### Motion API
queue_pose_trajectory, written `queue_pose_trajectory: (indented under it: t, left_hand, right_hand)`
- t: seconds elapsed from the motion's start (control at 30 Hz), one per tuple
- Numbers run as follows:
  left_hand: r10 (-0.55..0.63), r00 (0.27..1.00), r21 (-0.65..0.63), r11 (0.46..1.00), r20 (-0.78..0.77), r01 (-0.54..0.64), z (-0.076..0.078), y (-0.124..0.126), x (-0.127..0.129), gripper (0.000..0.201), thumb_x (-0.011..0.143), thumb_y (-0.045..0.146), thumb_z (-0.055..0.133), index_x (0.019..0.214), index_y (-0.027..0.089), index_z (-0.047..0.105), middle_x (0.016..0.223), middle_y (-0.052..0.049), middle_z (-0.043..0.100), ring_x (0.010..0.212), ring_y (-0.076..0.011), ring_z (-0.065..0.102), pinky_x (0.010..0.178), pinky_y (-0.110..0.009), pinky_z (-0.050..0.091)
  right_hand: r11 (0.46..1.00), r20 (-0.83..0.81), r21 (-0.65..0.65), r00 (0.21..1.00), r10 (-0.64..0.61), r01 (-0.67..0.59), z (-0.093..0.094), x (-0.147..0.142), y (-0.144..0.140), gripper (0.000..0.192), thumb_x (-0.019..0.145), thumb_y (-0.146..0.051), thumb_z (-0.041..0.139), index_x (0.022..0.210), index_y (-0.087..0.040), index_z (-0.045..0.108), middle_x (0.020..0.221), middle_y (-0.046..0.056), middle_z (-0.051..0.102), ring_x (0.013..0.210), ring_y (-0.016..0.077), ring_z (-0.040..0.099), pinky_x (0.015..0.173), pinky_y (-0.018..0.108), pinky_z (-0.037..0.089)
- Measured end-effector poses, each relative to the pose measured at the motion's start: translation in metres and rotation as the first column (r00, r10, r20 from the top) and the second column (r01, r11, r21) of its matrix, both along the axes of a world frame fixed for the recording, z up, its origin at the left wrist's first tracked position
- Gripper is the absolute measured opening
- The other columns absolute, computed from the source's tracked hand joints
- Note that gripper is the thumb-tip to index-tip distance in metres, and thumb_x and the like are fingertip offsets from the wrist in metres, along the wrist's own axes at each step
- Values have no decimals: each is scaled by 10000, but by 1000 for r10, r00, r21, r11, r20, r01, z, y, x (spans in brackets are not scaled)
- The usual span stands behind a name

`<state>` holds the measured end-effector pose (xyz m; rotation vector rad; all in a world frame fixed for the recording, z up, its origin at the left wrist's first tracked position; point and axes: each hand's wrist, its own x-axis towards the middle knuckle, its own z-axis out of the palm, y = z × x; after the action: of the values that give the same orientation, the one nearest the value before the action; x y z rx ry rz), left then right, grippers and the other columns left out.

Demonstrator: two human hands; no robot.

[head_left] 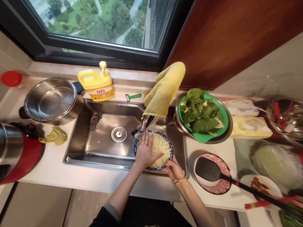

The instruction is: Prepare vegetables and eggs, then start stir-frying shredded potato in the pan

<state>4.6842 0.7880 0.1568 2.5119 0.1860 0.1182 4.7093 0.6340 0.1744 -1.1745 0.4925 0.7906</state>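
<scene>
Rinsing step: left hand (144, 152) flat and open on the shredded potato (160, 151); right hand (174, 169) grips the bowl (168, 142) rim; next comes careful draining.

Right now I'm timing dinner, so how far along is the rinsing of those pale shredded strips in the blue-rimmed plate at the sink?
Done: the pale shredded strips are cut and piled in the blue-rimmed plate over the steel sink.
In hand: the left hand presses the pile under the faucet; the right hand grips the plate's near edge.
Left: leafy greens wait in the green bowl; whether water runs is unclear.
</scene>
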Motion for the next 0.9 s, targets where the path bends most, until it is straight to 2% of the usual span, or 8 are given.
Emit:
queue_pose_trajectory:
  t: [0.3,0.57,0.8,0.9]
  left_hand:
    - [-11,999,-81,997,30,14,-10,-5,2,922,777,601,487,1451,109,96,1522,-170,50,1400,-290,4,1116,-479,153]
    - [-27,998,-118,992,57,34,-12,-5,1,923,788,610,463,1452,100,76,1522,-168,51,1400,-287,12,1124,-471,151]
    - [-34,998,-96,995,55,40,-11,-6,0,924,789,610,461,1450,86,84,1518,-175,79,1401,-284,13,1122,-463,156]
    - [-40,998,-61,997,45,43,-6,-3,0,904,790,621,446,1448,95,118,1511,-170,137,1399,-286,72,1114,-461,178]
  right_hand:
    - [1000,27,-25,1000,-5,6,4,1,-3,747,441,-68,578,1148,-304,534,932,-55,697,768,186,657,584,294,580]
    - [1000,41,-19,999,12,-11,10,2,-3,801,442,-58,555,1199,-318,510,983,-52,693,769,190,658,566,294,582]
    - [1000,41,-11,999,4,-3,11,-2,-3,819,450,-59,559,1222,-324,494,953,-51,700,779,194,665,581,289,583]
    - [1000,34,6,999,-5,5,8,-1,-3,824,445,-61,555,1222,-328,492,948,-52,702,797,198,666,578,288,585]
